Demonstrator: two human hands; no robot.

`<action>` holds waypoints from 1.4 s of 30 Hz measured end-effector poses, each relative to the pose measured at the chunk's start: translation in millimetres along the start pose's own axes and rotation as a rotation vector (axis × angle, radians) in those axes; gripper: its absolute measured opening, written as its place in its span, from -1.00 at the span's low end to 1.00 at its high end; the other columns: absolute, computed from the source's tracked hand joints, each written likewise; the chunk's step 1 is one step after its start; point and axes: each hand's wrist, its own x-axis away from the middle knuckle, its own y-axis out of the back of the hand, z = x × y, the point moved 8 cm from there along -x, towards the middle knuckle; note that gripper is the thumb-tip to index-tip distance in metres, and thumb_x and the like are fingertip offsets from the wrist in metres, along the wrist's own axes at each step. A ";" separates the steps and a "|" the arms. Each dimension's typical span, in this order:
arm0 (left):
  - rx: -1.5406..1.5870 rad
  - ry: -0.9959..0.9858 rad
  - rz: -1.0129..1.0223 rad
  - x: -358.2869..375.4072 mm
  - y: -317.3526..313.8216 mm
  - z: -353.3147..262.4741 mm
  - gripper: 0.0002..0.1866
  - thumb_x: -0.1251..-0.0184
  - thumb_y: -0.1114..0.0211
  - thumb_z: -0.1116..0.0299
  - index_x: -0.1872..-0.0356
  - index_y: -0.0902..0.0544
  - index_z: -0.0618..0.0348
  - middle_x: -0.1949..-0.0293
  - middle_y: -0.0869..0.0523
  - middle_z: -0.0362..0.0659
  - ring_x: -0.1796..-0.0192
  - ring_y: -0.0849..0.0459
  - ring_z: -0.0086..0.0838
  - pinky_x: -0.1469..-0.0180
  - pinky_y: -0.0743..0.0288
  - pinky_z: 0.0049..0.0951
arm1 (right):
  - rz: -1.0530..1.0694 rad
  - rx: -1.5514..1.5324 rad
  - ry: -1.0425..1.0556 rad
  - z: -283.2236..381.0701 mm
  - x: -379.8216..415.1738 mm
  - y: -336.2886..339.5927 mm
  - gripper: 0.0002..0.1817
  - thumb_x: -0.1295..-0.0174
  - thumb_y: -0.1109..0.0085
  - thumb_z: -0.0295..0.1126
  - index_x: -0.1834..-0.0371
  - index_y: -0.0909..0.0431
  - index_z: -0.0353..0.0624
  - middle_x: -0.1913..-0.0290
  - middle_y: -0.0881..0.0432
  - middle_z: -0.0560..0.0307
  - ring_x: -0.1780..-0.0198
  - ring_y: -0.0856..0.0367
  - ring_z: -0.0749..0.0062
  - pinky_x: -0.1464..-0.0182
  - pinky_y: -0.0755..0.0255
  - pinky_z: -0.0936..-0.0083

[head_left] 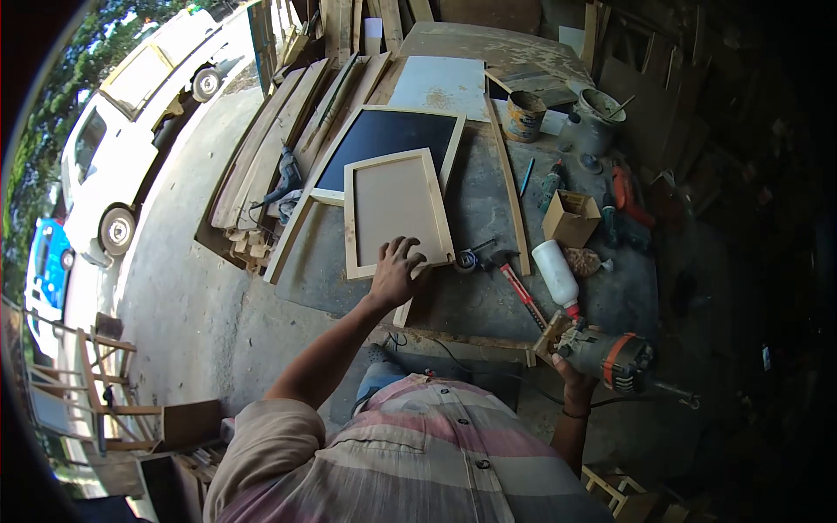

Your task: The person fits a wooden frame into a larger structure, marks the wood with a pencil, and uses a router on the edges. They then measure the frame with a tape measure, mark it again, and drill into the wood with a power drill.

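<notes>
My left hand [399, 272] lies on the lower edge of a small wooden-framed panel [394, 205], fingers spread and slightly bent. That panel overlaps a larger wooden frame with a dark board [388, 144]. Off the table's right front edge, my right hand [572, 383] grips a trim router [606, 356] with a grey body and an orange band. The router lies on its side, with a wooden piece [549, 338] at its base end. Near the router are a white glue bottle [555, 272] with a red tip and a red-handled hammer [521, 292].
A tape measure [466, 260] sits beside the panel. Farther right are a cardboard box [571, 218], a red power tool [629, 196], a paint can [525, 118] and a bucket [602, 113]. Stacked planks [270, 157] and a blue drill [286, 174] lie left. A cable hangs near the table front.
</notes>
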 end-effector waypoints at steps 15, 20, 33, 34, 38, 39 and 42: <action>0.409 1.242 -0.081 -4.2 -33.6 256.9 -0.43 -0.34 -0.32 -0.07 -0.11 -0.62 0.24 -0.12 -0.69 0.18 -0.22 -0.63 0.05 -0.26 -0.50 -0.07 | -0.222 0.028 0.070 39.3 8.8 -20.4 -0.09 0.16 -0.49 -0.33 -0.34 -0.26 -0.29 -0.16 -0.51 0.04 -0.14 -0.53 0.28 -0.28 -0.37 0.27; 0.252 0.992 -0.124 -37.3 26.4 280.9 -0.37 -0.30 -0.25 -0.28 0.02 -0.69 0.16 0.00 -0.74 0.14 -0.13 -0.68 0.06 -0.17 -0.52 -0.05 | -0.311 0.063 0.050 33.4 20.0 -37.9 -0.11 0.16 -0.46 -0.35 -0.33 -0.27 -0.27 -0.21 -0.49 -0.02 -0.21 -0.50 0.23 -0.32 -0.35 0.23; -0.114 -0.083 0.585 -222.5 39.6 226.9 -0.28 0.03 -0.36 -0.50 0.18 -0.85 -0.05 0.10 -0.81 -0.07 -0.06 -0.74 -0.14 -0.14 -0.58 -0.21 | -0.539 0.194 -0.050 69.2 67.4 -124.2 -0.16 0.21 -0.50 -0.30 -0.25 -0.37 -0.20 -0.18 -0.48 0.05 -0.24 -0.45 0.24 -0.38 -0.26 0.22; -0.104 -0.105 0.602 -232.2 31.0 220.1 -0.28 0.03 -0.36 -0.50 0.18 -0.85 -0.05 0.10 -0.81 -0.07 -0.06 -0.74 -0.14 -0.14 -0.58 -0.21 | -0.561 0.210 -0.062 72.3 71.2 -130.3 -0.16 0.21 -0.50 -0.30 -0.25 -0.37 -0.20 -0.18 -0.48 0.05 -0.24 -0.45 0.24 -0.38 -0.26 0.22; -0.129 -0.190 0.732 -249.8 -6.5 207.4 -0.28 0.04 -0.36 -0.50 0.15 -0.84 -0.07 0.07 -0.80 -0.06 -0.13 -0.71 -0.17 -0.22 -0.55 -0.23 | -0.640 0.264 -0.099 98.3 83.7 -161.6 -0.14 0.21 -0.50 -0.27 -0.28 -0.37 -0.19 -0.20 -0.48 0.06 -0.26 -0.45 0.23 -0.41 -0.24 0.18; -0.121 -0.218 0.696 -256.0 -12.0 208.8 -0.28 0.04 -0.36 -0.50 0.17 -0.84 -0.07 0.07 -0.80 -0.05 -0.12 -0.72 -0.17 -0.22 -0.55 -0.23 | -0.660 0.276 -0.115 102.7 86.1 -165.9 -0.14 0.20 -0.49 -0.26 -0.29 -0.37 -0.20 -0.20 -0.48 0.06 -0.27 -0.45 0.21 -0.41 -0.23 0.18; -0.107 -0.258 0.708 -259.3 -28.3 211.1 -0.24 0.08 -0.37 -0.52 0.17 -0.84 -0.03 0.11 -0.81 -0.05 -0.11 -0.73 -0.17 -0.20 -0.55 -0.22 | -0.683 0.293 -0.194 106.6 95.2 -171.2 -0.12 0.17 -0.46 -0.24 -0.33 -0.35 -0.22 -0.22 -0.48 0.03 -0.29 -0.44 0.19 -0.42 -0.23 0.17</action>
